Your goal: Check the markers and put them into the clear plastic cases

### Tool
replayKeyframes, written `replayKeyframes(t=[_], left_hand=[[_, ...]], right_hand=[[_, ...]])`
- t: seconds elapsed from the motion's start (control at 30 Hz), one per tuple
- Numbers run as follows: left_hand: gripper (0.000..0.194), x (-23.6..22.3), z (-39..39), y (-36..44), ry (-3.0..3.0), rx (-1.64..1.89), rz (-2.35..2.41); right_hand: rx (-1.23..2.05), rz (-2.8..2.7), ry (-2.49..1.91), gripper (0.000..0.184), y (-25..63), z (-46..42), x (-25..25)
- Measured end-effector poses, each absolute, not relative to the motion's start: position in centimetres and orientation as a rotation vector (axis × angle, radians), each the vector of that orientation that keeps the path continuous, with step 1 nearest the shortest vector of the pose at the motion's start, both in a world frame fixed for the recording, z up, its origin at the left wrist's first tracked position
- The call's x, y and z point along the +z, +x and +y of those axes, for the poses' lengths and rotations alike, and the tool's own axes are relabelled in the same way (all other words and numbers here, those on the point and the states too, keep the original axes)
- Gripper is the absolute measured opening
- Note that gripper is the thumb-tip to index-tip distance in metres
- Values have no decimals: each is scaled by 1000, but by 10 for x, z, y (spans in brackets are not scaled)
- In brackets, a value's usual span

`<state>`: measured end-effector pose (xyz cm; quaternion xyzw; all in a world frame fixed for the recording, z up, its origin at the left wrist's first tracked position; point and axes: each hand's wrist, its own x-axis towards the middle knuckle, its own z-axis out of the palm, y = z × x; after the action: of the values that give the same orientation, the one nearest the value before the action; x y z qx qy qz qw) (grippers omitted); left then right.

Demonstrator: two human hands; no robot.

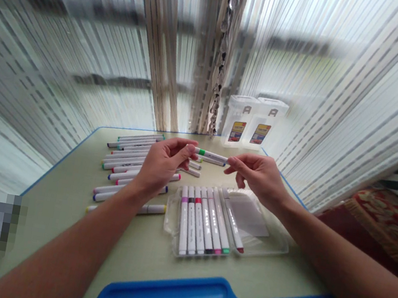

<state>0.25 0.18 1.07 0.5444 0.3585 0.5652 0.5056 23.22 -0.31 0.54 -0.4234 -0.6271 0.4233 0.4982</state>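
**Green-banded marker [202, 152], spanned end to end by a two-handed hold**

Seen from my remote post through the head camera, the left hand [166, 161] closes thumb and fingers on one end of the marker; the right hand [256, 171] pinches the opposite end. The marker lies directly between both, so I count neither grip as nearer. Its long axis runs left to right, dipping slightly rightward, beyond the far edge of the open clear case [277, 243]. In my judgement, the governing relation is one of angle: the row of markers [204, 223] in the case points away from the wearer, roughly crosswise to the held one. (A blue-ended marker [215, 161] shows just below it; whether it, too, is gripped I cannot tell.) The right hand sits past the lid half, where a brown-ended marker [234, 223] lies aslant. Left of the case, loose markers [119, 169] lie on the tabletop [50, 215], nearer the left hand. Two upright boxes [240, 115] stand at the rear.
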Motion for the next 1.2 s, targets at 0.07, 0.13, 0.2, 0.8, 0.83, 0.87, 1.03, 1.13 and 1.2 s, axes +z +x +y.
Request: replayKeyframes(t=[0.07, 0.13, 0.2, 0.8, 0.83, 0.87, 1.03, 1.13, 1.2], left_hand=[[33, 13, 1, 4, 1272, 1392, 819], [31, 14, -1, 5, 1242, 1406, 770], [28, 15, -3, 7, 1237, 1406, 734], [34, 14, -25, 28, 1487, 1197, 645], [34, 13, -26, 29, 1510, 1208, 654], [32, 13, -28, 30, 1545, 1231, 675], [20, 16, -35, 30, 1930, 1407, 777], [20, 16, -39, 30, 2157, 1493, 764], [21, 15, -41, 30, 2256, 1524, 753]], right_hand=[[1071, -1546, -1029, 38, 231, -5, 6], [1127, -1595, -1023, 36, 229, -7, 6], [1174, -1652, -1006, 33, 227, -9, 6], [1015, -1951, -818, 32, 222, -24, 5], [997, -1950, -816, 31, 222, -24, 5], [982, -1944, -814, 29, 222, -24, 5], [872, -1952, -818, 23, 225, -18, 3], [821, -1941, -816, 24, 227, -15, 1], [801, -1898, -815, 26, 227, -14, 1]])
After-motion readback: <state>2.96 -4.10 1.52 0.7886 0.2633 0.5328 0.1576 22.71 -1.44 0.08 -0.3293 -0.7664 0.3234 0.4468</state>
